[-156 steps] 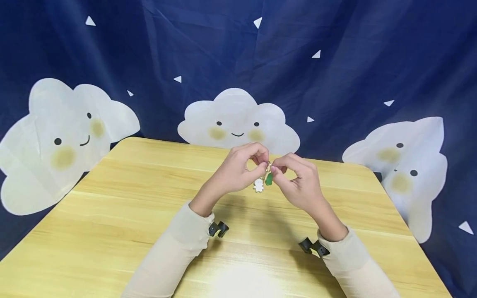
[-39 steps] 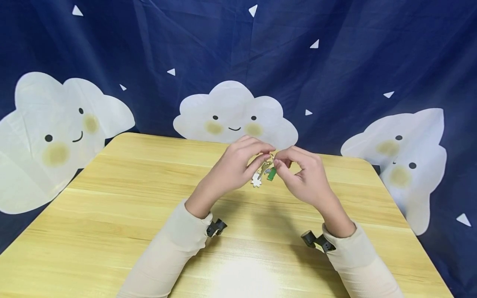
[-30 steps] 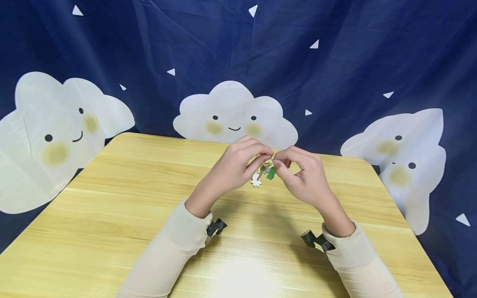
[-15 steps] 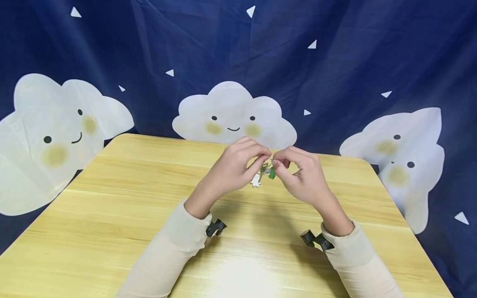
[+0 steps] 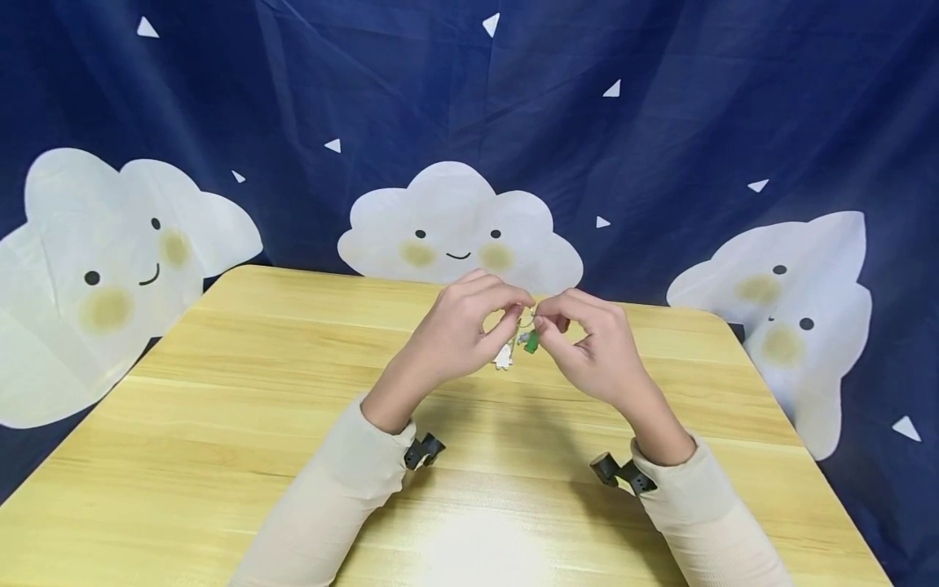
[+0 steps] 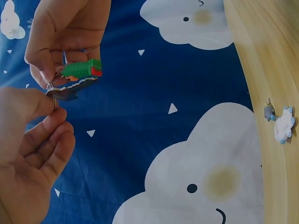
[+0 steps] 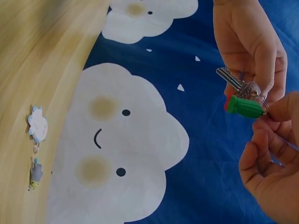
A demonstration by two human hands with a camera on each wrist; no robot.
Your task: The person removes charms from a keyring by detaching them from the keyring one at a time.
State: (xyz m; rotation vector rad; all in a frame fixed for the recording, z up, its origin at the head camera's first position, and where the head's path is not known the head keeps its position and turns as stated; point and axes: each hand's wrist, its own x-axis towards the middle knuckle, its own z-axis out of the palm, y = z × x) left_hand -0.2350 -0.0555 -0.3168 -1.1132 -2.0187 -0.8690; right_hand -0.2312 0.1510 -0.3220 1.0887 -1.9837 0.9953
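Observation:
My left hand (image 5: 464, 330) and right hand (image 5: 596, 346) meet above the far part of the table, thumbs and fingers pinching a thin metal key ring (image 5: 525, 323) between them. From the ring hang a silver key (image 7: 230, 78) and a green charm (image 7: 246, 108) with a red end. The charm sits by my right fingertips; in the left wrist view the key (image 6: 74, 87) lies alongside it. Down on the table, seen past the hands, are a white figure charm (image 6: 284, 125) and a small grey charm (image 6: 269, 112). Fingertips partly hide the ring.
The wooden table (image 5: 293, 391) spreads under both arms, its far edge just beyond the hands. A dark blue curtain (image 5: 411, 81) with white cloud faces hangs behind it. A small black camera is strapped at each wrist.
Both hands stay nearly in place, pinching. Over the last second the key and green charm have swung slightly, and the ring's loop shows more plainly. The head view has shifted a little.

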